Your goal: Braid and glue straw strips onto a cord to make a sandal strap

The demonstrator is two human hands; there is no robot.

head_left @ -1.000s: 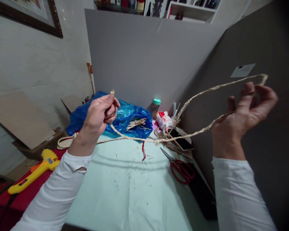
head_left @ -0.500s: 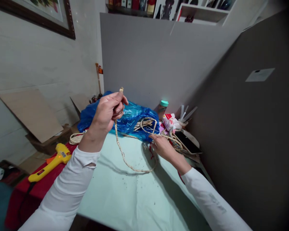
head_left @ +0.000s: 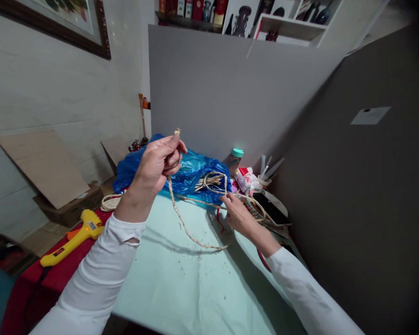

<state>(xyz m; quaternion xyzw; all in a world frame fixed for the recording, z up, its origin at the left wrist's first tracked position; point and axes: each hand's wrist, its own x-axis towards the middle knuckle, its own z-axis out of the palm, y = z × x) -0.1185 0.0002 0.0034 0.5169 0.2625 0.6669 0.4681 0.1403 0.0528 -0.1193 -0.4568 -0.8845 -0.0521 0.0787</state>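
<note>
My left hand (head_left: 160, 160) is closed around a braided straw cord (head_left: 185, 228), raised above the table, with the cord's cut end sticking up past the thumb. From that fist the cord hangs in a long curve towards my right hand (head_left: 238, 213). The fingers of my right hand pinch the cord near the front of a blue plastic bag (head_left: 195, 172). A bundle of loose straw (head_left: 209, 180) pokes from the bag's mouth, with a loop of cord over it. More cord (head_left: 258, 204) lies coiled beyond my right hand. A red string (head_left: 219, 221) shows near its fingers.
A yellow glue gun (head_left: 71, 239) lies on red cloth at the left, near a coiled cord (head_left: 111, 202). A green-lidded bottle (head_left: 234, 160), a tissue pack (head_left: 246, 177) and a dark tablet (head_left: 271, 208) stand or lie at the back right. Grey panels (head_left: 237, 88) border the table (head_left: 181, 288).
My right hand has shifted slightly to the right, and the hanging curve of cord has stretched a little that way. My left hand keeps its grip almost in place.
</note>
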